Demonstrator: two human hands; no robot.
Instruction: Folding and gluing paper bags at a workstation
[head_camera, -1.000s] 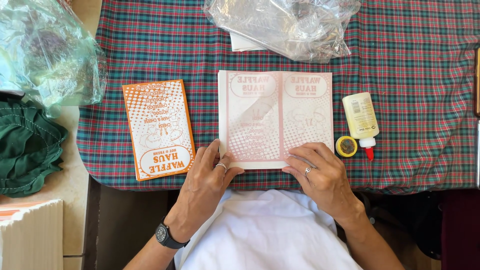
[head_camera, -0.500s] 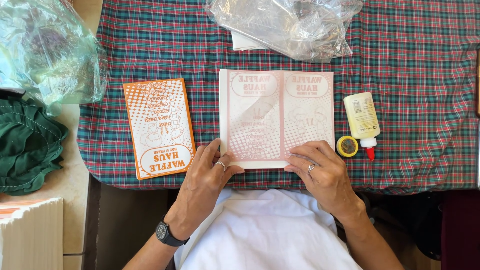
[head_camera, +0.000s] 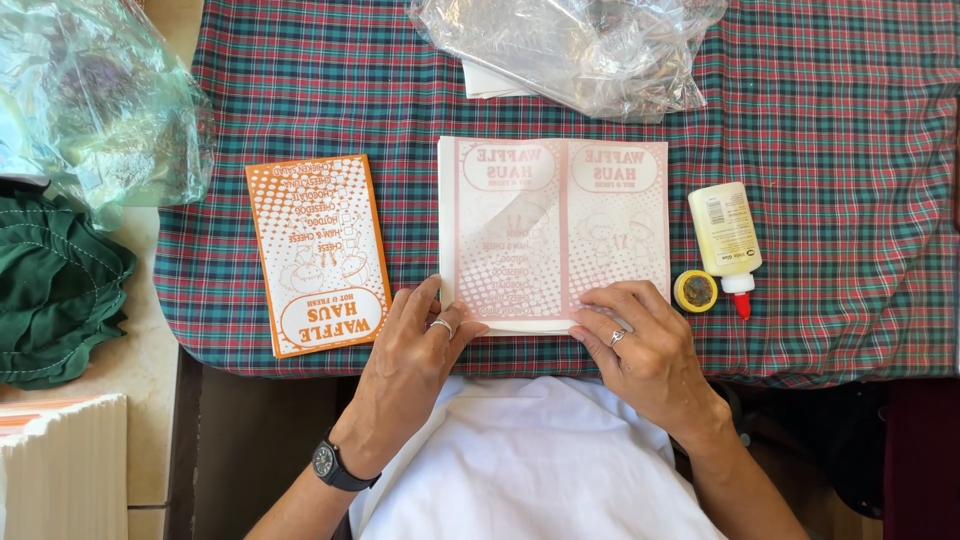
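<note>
A pale pink printed paper sheet (head_camera: 555, 225) lies flat on the plaid tablecloth (head_camera: 820, 150), showing two panels side by side. My left hand (head_camera: 415, 345), with a ring and a black wristwatch, presses the sheet's near left corner. My right hand (head_camera: 640, 345), also ringed, presses its near right edge with fingers spread. An orange printed paper bag (head_camera: 318, 255) lies flat just left of my left hand. A yellowish glue bottle (head_camera: 727, 240) with a red tip lies to the right of the sheet, with its yellow cap (head_camera: 695, 291) beside it.
A crumpled clear plastic bag (head_camera: 575, 45) sits beyond the sheet, over some white paper. Another clear bag (head_camera: 85, 110) lies far left above a green cloth (head_camera: 55, 285). A stack of white paper (head_camera: 60, 475) stands at bottom left. The table's near edge runs under my wrists.
Both hands stay on the sheet's near edge with only slight finger shifts. Nothing else has moved.
</note>
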